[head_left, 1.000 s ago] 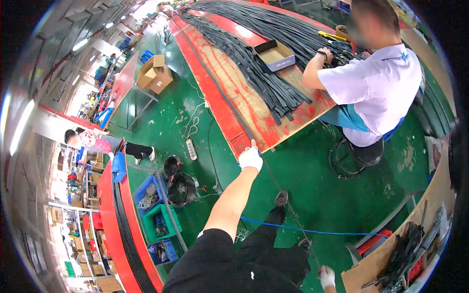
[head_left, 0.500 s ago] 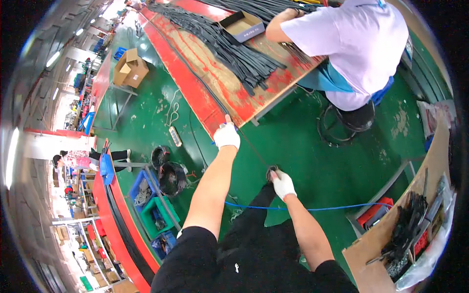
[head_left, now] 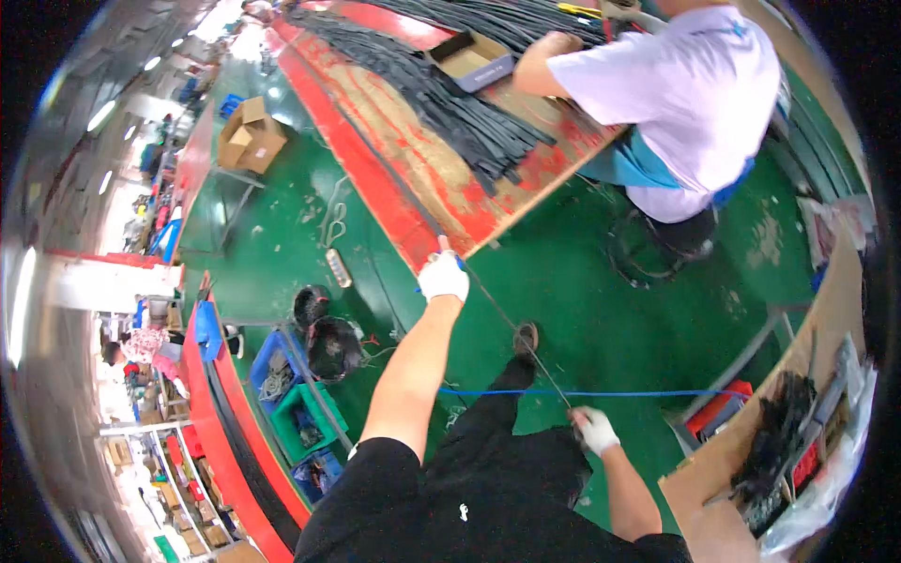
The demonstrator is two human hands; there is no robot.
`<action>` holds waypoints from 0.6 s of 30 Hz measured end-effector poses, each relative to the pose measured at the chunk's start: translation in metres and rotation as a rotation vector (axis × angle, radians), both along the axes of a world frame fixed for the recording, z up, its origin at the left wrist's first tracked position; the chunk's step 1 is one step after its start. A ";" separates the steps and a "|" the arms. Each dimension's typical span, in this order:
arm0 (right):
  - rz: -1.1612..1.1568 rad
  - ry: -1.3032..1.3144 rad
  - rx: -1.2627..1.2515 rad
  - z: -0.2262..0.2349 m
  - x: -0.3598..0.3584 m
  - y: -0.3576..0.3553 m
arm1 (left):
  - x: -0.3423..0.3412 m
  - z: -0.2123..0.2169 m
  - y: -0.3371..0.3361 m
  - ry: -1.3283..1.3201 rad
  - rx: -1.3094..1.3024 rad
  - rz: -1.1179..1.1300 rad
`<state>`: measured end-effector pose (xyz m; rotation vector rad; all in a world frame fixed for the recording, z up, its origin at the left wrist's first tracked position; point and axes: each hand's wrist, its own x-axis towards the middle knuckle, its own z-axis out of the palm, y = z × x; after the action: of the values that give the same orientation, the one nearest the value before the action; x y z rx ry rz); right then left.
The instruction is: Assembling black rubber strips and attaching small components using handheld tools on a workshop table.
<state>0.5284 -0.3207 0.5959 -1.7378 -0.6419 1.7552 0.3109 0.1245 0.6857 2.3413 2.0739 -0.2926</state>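
My left hand [head_left: 443, 278], in a white glove, is closed at the near corner of the red worktable [head_left: 413, 246], with a bit of blue showing at its fingers. It grips the near end of a long black strip [head_left: 399, 183] that lies along the table's left edge. From there a thin dark rod or wire [head_left: 552, 382] slants down over the floor toward me. My right hand [head_left: 596, 431], also gloved in white, is closed around the rod's near end, by my right thigh. Whether the rod runs inside the strip is hidden by my left hand.
A bundle of black strips [head_left: 441, 113] and an open carton [head_left: 474, 64] lie on the table. A seated co-worker [head_left: 685, 103] works at its right. A blue hose [head_left: 638, 395] crosses the floor. Black buckets [head_left: 334, 347] stand left; a cardboard sheet [head_left: 723, 488] is at right.
My right hand has moved down and to the right, away from the table, and more of the thin rod shows between my hands. My left hand stays at the table corner.
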 end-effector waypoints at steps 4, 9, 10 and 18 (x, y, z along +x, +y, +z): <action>-0.066 0.244 0.162 0.000 -0.048 0.251 | 0.010 0.009 0.021 0.002 -0.018 -0.007; -0.146 -0.109 0.340 -0.020 -0.086 0.306 | 0.023 0.024 0.035 0.027 0.057 -0.045; -0.099 -0.134 0.298 -0.010 -0.092 0.288 | 0.008 0.016 0.032 0.047 0.026 -0.021; -0.149 -0.148 0.132 0.025 -0.039 0.027 | 0.005 -0.012 0.001 0.003 -0.011 0.034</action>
<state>0.4889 -0.2937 0.6206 -1.7869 -0.6571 1.4605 0.3157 0.1257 0.6739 2.2985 2.1055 -0.3057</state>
